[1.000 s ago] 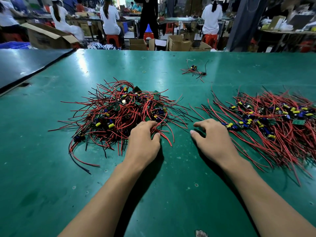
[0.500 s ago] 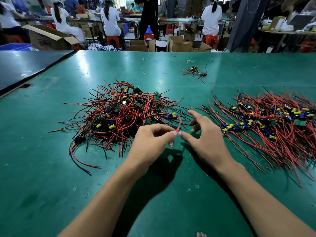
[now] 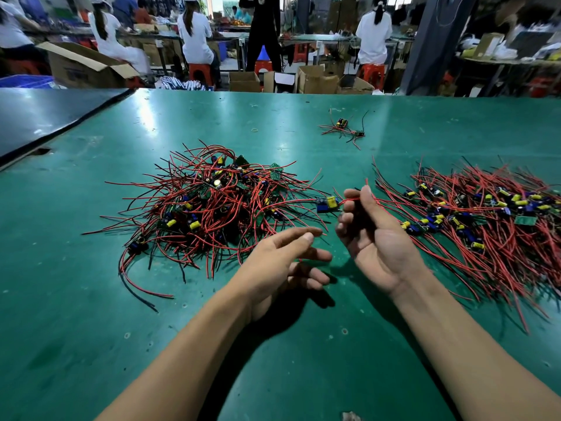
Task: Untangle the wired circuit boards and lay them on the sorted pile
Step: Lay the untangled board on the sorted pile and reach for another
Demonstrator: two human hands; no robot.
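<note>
A tangled heap of circuit boards (image 3: 212, 202) with red and black wires lies left of centre on the green table (image 3: 91, 329). The sorted pile (image 3: 485, 220), wires combed one way, spreads at the right. My right hand (image 3: 373, 235), palm up, pinches the red wire of one small board (image 3: 328, 204) with a yellow capacitor, which hangs just off the heap's right edge. My left hand (image 3: 282, 262) hovers below the heap with fingers relaxed, a red wire end near its fingertips; whether it touches is unclear.
A few stray boards with wires (image 3: 344, 129) lie farther back on the table. A dark panel (image 3: 36, 117) adjoins the table at the far left. Beyond the far edge are cardboard boxes (image 3: 315, 79), stools and seated people.
My right hand turned palm up and lifted rightward, drawing one board out of the heap by its wire. My left hand let go its pinch and opened.
</note>
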